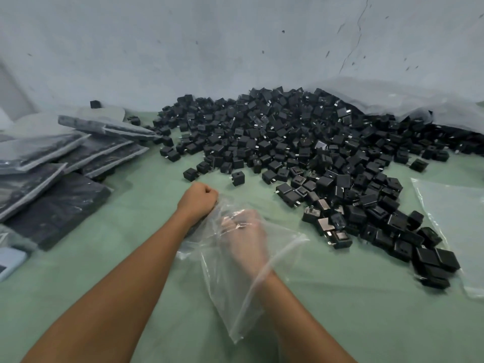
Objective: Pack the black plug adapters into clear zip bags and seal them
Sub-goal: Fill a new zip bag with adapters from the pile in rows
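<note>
A clear zip bag (235, 292) lies crumpled on the green table in front of me. My left hand (200, 199) is curled into a fist and grips the bag's upper left edge. My right hand (245, 237) is inside the bag, seen blurred through the plastic; its fingers look curled, but what they hold is unclear. A big heap of black plug adapters (301, 142) spreads across the table behind and to the right of my hands. The nearest loose adapter (237, 178) sits just beyond my left fist.
Filled, sealed bags of adapters (65, 158) are stacked at the left. More empty clear bags (455, 226) lie at the right edge. A large plastic sack (392, 98) lies open behind the heap against the grey wall. A phone-like object (7, 263) rests at the far left.
</note>
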The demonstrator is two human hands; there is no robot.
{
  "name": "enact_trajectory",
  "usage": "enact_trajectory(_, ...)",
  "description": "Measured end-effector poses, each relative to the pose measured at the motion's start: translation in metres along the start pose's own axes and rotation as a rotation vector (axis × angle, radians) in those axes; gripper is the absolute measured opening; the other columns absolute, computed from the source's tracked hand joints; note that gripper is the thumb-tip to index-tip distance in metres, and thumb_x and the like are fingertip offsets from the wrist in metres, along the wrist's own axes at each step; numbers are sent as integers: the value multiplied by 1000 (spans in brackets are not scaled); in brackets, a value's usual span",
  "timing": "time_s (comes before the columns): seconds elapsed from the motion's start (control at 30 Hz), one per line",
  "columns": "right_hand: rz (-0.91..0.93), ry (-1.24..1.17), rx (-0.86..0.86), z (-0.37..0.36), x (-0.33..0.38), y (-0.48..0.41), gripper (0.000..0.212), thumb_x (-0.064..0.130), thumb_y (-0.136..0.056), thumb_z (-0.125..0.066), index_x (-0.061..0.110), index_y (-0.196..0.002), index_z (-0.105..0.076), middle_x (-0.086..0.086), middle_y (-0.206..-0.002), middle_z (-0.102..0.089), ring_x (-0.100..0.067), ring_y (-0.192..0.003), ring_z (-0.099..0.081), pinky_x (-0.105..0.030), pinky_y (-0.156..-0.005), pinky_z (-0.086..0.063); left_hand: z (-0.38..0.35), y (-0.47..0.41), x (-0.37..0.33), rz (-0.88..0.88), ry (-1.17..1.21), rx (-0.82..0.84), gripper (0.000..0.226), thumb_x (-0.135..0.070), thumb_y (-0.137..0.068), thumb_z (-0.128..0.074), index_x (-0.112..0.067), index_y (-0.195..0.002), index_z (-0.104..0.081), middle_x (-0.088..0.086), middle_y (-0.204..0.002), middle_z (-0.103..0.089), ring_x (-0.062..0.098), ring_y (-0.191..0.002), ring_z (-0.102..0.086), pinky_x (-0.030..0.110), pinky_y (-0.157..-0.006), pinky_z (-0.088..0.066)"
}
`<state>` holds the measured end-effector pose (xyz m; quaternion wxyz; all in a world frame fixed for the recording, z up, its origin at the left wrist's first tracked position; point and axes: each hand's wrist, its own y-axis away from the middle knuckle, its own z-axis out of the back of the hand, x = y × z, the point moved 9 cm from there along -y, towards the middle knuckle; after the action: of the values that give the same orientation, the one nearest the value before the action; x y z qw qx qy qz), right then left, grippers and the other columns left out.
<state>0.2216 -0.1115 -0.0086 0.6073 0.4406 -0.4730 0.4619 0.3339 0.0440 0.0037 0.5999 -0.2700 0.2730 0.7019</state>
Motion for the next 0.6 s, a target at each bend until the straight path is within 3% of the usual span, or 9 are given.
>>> enact_trajectory(0.1,-31,-114,-96,5,-12,9,19,24,-78,-72,25,-91,-59,1,-79,-70,-17,-74,-70,-43,-69,-58,0,-2,0,3,-28,0,35,-25,-95,-56,-10,-66,-66,-1,-57,-67,24,-63,-67,38,-73,-56)
enact_trajectory(0.2,69,50,-137,8,-4,13,14,41,-85,-65,32,-87,-55,7,-78,-66,-9,-74,-63,-36,-68,-53,-1,-1,0,7,-45,0,38,-25,-96,-55,-17,-58,-57,-8,-41,-53,16,-50,-53,34,-66,-51)
enact_trajectory(0.33,302,535,-2,-8,23,9,18,14,-93,-48,15,-83,-63,0,-86,-62,-20,-83,-56,-38,-79,-46,1,2,-1,-2,-46,-8,40,-23,-93,-53,-16,-54,-52,-6,-45,-51,20,-53,-53,32,-62,-46)
enact_trajectory(0.4,458,625,93,-19,35,14,21,6,-91,-44,8,-83,-64,-8,-85,-61,-23,-78,-54,-39,-72,-46,1,3,-2,-8,-52,0,36,-23,-93,-52,-17,-58,-51,-2,-51,-52,22,-56,-53,33,-62,-46)
enact_trajectory(0.5,472,706,223,-27,30,11,16,5,-94,-44,6,-99,-59,-12,-98,-55,-20,-85,-45,-37,-78,-40,1,4,-4,-8,-66,1,33,-24,-94,-52,-18,-61,-48,1,-57,-52,24,-60,-53,34,-62,-46)
enact_trajectory(0.6,471,937,305,-40,19,2,14,8,-93,-48,11,-106,-53,-8,-103,-55,-24,-94,-51,-35,-84,-37,2,6,-3,6,-66,-13,36,-25,-93,-53,-19,-59,-44,0,-57,-50,23,-60,-51,32,-59,-40)
